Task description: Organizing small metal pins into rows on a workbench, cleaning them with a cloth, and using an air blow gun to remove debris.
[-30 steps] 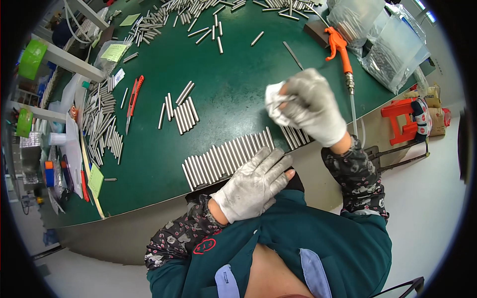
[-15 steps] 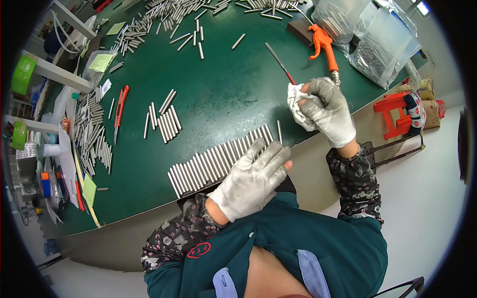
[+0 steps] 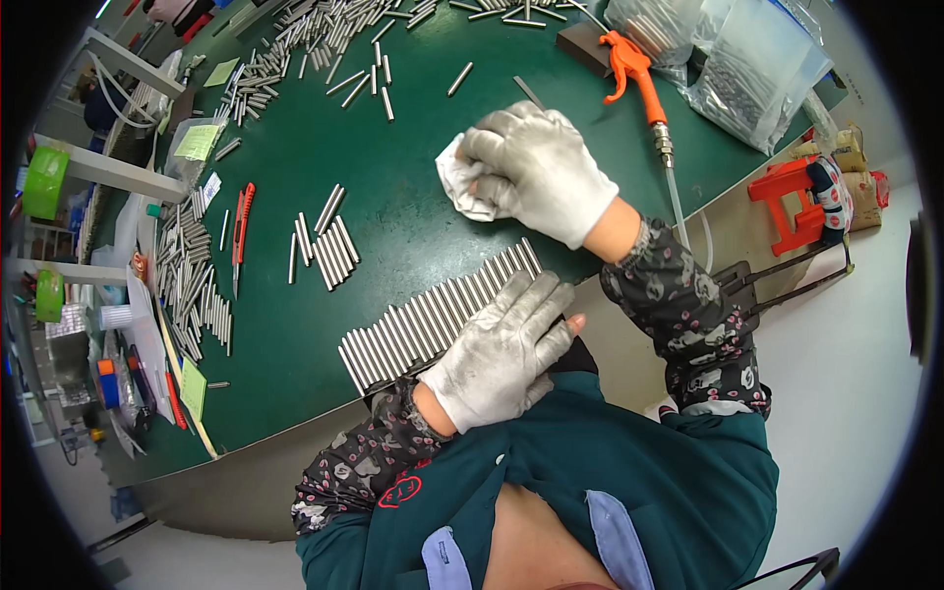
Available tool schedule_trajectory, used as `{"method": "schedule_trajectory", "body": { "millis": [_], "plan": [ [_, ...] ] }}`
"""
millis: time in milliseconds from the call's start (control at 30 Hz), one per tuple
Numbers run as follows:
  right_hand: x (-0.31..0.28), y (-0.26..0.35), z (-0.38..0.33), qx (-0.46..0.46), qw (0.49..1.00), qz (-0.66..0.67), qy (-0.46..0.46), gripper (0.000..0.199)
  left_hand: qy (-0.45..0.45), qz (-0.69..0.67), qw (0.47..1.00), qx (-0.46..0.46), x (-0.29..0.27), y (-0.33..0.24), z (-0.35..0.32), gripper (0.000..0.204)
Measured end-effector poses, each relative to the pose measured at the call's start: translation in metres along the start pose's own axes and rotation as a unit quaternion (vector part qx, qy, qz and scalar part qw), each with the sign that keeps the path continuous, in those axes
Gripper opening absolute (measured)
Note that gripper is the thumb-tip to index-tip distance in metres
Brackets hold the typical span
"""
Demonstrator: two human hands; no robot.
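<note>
Left hand (image 3: 500,349) spread flat over metal rods (image 3: 418,326), right hand (image 3: 539,169) clutching white cloth (image 3: 456,183) beyond

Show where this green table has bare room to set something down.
Bare tabletop lies between the small rod cluster and the cloth in the right hand; another patch separates the left rod heap from the rod row by the left hand. Crowded: far edge, with scattered rods, and far right, with an air gun and bags.
</note>
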State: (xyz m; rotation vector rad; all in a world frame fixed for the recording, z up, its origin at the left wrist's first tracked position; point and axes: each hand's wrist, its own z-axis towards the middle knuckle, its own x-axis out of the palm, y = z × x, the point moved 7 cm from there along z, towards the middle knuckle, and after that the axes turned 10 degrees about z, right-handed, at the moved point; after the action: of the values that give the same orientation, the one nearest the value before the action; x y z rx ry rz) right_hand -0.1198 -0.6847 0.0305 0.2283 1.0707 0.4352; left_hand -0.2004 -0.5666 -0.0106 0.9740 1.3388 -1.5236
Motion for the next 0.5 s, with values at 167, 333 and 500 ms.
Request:
{"method": "schedule_trajectory", "body": {
  "millis": [167,333,500],
  "plan": [
    [-0.036,-0.011,-0.025,0.027,0.995,0.007,-0.092,0.031,-0.015,0.073,0.997,-0.006,-0.053,0.028,-0.010,0.080],
    [-0.091,-0.043,-0.073,0.150,0.969,-0.022,-0.193,0.024,-0.013,0.022,0.998,0.055,-0.055,0.089,-0.023,0.099],
    [-0.105,-0.097,-0.112,0.300,0.917,-0.137,-0.225,0.025,0.040,-0.001,0.994,0.102,-0.032,0.084,-0.029,0.095]
  ]
}}
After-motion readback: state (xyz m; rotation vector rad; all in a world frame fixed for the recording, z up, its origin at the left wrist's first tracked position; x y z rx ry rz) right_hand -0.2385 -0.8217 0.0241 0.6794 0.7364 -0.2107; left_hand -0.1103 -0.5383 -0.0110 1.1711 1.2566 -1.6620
